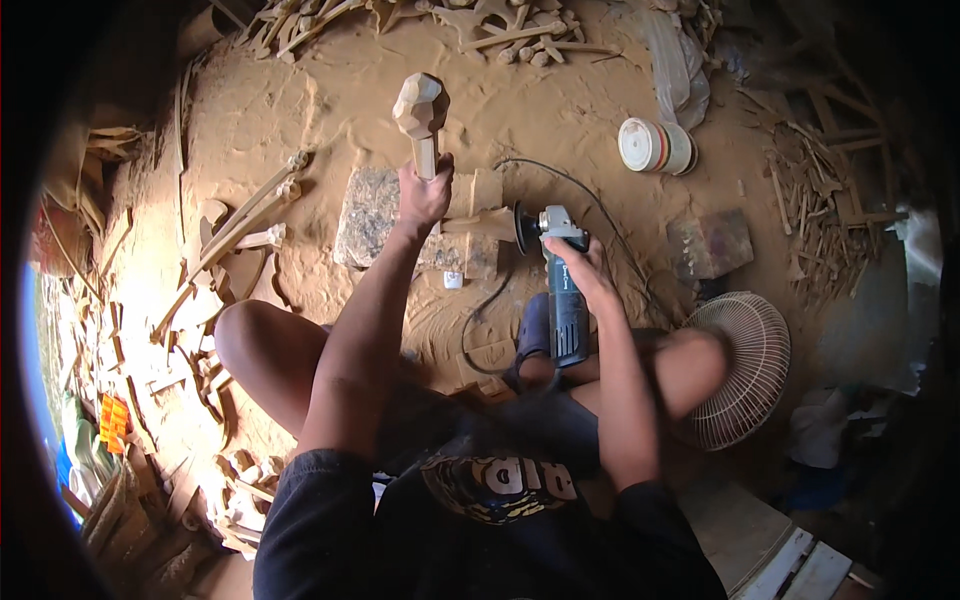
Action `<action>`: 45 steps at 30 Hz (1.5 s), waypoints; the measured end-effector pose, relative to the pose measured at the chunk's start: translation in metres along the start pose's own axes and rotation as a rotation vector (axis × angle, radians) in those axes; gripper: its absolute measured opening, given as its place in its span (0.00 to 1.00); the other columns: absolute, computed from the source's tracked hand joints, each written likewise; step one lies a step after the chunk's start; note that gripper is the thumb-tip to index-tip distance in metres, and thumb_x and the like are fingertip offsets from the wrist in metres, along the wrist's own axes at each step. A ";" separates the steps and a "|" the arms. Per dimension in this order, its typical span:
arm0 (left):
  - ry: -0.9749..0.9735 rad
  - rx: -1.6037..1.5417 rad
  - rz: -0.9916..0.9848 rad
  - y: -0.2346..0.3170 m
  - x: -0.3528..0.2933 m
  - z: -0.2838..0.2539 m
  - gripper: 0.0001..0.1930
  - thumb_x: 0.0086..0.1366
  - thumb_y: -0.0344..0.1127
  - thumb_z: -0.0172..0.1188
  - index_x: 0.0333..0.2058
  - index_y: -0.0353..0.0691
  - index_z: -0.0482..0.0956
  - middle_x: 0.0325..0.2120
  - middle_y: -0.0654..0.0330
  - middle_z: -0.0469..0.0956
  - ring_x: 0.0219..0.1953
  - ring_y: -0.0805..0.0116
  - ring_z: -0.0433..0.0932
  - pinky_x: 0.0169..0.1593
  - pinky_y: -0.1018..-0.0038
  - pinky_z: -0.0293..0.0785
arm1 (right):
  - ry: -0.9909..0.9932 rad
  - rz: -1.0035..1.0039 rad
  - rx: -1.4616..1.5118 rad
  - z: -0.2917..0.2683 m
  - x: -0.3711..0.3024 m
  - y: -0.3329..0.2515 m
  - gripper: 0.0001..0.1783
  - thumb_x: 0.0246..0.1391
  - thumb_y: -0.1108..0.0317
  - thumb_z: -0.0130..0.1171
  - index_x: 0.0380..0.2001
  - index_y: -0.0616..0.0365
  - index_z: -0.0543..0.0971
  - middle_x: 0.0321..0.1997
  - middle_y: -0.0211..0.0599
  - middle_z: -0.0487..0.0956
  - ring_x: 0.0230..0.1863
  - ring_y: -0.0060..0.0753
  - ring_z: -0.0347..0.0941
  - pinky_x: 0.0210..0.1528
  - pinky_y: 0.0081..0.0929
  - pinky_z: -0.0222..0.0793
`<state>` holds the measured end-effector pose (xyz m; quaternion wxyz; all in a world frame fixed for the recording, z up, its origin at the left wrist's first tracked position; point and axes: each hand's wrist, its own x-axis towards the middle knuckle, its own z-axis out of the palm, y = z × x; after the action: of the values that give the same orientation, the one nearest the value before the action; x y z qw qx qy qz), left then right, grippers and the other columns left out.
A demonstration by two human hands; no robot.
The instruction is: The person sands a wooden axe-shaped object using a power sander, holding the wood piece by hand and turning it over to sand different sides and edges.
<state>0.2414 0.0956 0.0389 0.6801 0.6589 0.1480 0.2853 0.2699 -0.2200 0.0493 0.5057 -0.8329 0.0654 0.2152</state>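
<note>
Head cam: L hand [427, 196] grips wood club [422, 106], R hand [588, 270] grinder [567, 315] rt of block [368, 215]; prob. shaping, next needs steadiness.

At six o'clock, a black short-sleeved T-shirt [400, 555] with yellow-and-pale chest print [497, 505]; dark shorts [425, 415]; toward four, seemingly a bluish shoe [533, 330].

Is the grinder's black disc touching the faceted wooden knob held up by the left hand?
Apart. The head view shows the wooden knob beyond the left hand, with sandy floor visible between it and the disc.
</note>
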 end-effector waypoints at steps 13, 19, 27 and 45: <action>-0.192 -0.139 -0.029 -0.015 0.012 -0.016 0.10 0.72 0.33 0.65 0.32 0.38 0.75 0.22 0.70 0.69 0.22 0.80 0.67 0.26 0.77 0.62 | -0.256 0.370 0.272 0.000 0.018 0.028 0.23 0.53 0.47 0.77 0.36 0.56 0.83 0.25 0.38 0.84 0.21 0.33 0.82 0.26 0.35 0.80; -0.128 -0.198 -0.065 -0.006 0.007 -0.014 0.11 0.72 0.36 0.65 0.34 0.35 0.78 0.23 0.68 0.71 0.22 0.79 0.68 0.27 0.77 0.67 | -0.354 0.493 0.392 0.008 0.025 0.047 0.25 0.54 0.41 0.73 0.32 0.53 0.82 0.23 0.35 0.82 0.18 0.34 0.79 0.24 0.35 0.77; -0.064 -0.275 -0.065 -0.007 0.008 -0.008 0.11 0.72 0.29 0.63 0.28 0.38 0.77 0.18 0.71 0.69 0.18 0.82 0.66 0.23 0.78 0.60 | -0.454 0.498 0.458 0.020 0.022 0.078 0.29 0.57 0.36 0.67 0.30 0.54 0.82 0.24 0.38 0.83 0.20 0.36 0.80 0.26 0.37 0.79; -0.130 -0.242 -0.005 -0.008 0.008 -0.010 0.11 0.74 0.29 0.57 0.30 0.43 0.70 0.20 0.71 0.63 0.19 0.81 0.60 0.24 0.77 0.58 | -0.110 -0.061 -0.114 -0.005 -0.027 -0.049 0.76 0.45 0.37 0.79 0.81 0.71 0.49 0.83 0.67 0.58 0.84 0.58 0.56 0.81 0.42 0.56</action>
<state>0.2437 0.1082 0.0315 0.7635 0.5888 0.0698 0.2559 0.2632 -0.2038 0.1029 0.4667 -0.8488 0.0000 0.2485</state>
